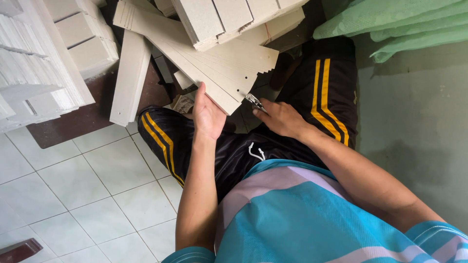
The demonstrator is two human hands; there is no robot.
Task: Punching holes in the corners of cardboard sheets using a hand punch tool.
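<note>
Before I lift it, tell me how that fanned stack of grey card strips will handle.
The card strips look thin and flat, so probably light and fairly stiff. Already fanned, they would likely slide apart unless pinched. The left hand steadies only one end; the far end may sag.

I'm seeing matt grey cardboard strips (pixel 214 63), flat and slightly rough. The small tool (pixel 254 102) glints like polished metal. Shorts (pixel 234 151) look satiny, glossy black cloth. Floor tiles (pixel 87 190) are smooth, faintly shiny ceramic; green sheets (pixel 399 24) look foamy, textured.
</note>
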